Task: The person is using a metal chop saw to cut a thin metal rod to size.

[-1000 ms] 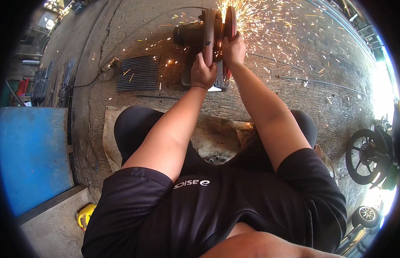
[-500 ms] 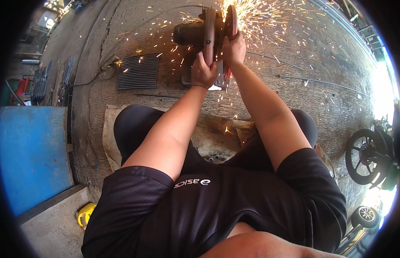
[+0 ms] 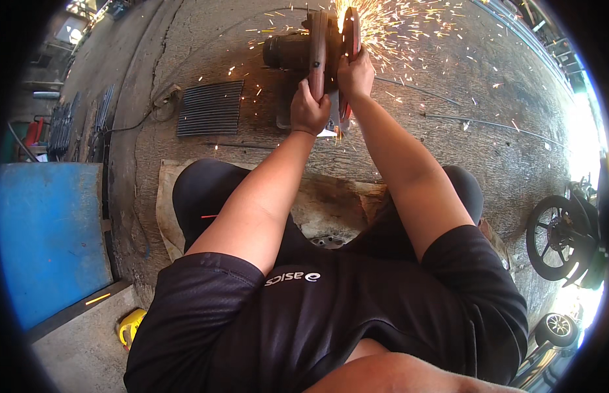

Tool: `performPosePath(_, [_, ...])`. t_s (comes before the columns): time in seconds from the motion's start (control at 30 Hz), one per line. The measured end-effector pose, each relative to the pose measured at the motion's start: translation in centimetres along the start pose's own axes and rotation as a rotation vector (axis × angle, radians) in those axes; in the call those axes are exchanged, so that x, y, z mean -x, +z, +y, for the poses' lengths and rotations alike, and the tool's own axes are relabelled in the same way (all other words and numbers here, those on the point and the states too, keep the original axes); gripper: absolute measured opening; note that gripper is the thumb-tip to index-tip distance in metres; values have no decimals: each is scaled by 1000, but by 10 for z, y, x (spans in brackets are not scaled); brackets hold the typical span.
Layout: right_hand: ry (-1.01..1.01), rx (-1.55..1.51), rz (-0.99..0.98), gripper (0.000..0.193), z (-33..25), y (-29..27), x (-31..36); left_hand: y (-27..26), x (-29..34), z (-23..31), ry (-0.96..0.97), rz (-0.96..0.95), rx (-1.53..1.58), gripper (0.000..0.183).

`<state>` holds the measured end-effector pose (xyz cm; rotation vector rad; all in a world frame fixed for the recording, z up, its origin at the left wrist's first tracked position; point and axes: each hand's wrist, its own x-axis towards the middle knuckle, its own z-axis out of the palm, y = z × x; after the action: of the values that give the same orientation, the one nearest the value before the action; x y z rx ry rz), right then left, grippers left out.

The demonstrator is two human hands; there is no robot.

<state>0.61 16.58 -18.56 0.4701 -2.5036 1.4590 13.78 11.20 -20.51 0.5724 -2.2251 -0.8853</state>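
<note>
At the top middle stands a dark cut-off saw with a round motor body, throwing sparks to the far right. My left hand is closed round the lower end of its long brownish handle. On the saw's right side, my right hand lies against the red-edged wheel guard, fingers curled at it; their tips are partly hidden. Beneath my hands shows part of the saw's metal base. Whatever the wheel touches is hidden by the guard and the glare.
A row of thin dark rods lies left of the saw, beside a cable. Long thin rods lie on the right. A blue panel and a yellow object are at left. A motorcycle wheel stands at right.
Fewer sparks scatter to the left and around my hands, while the dense spray at the wheel continues. Both hands stay in nearly the same place.
</note>
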Motion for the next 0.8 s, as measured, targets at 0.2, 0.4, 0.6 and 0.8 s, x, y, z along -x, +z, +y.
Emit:
performPosePath(0.2, [36,-22,-66,45,-3,-4,0,3,1,-3,16,22,-23,55])
performPosePath(0.4, [-24,11,-17,47,3,0,1,2,2,-3,1,-1,-11,56])
performPosePath(0.6, [-35,-13,43,46,6,4,1,4,3,-6,30,9,-8,55])
performPosePath(0.8, [-32,2,-60,56,8,0,5,7,9,-12,42,4,-13,55])
